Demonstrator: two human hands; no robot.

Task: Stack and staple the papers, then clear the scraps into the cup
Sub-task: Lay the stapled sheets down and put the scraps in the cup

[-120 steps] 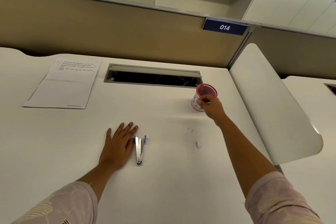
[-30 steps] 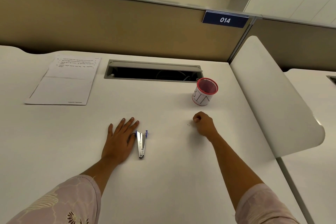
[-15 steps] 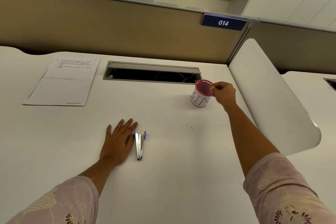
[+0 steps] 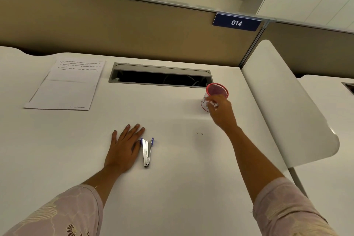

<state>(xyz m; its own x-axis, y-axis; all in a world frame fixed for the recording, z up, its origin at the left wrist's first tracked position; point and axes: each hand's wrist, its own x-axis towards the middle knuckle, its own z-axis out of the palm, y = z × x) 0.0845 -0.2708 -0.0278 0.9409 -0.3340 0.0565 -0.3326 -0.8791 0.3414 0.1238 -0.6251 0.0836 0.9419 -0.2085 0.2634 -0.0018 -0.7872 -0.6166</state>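
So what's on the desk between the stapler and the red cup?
In the head view, between the stapler and the cup lie only two tiny scraps on bare white desk.

I observe a white table [image 4: 172,188] with a recessed grey cable tray [image 4: 161,75], its lid raised. Behind it stands a tan fabric partition [image 4: 115,30] bearing a blue "014" number plate [image 4: 236,23].
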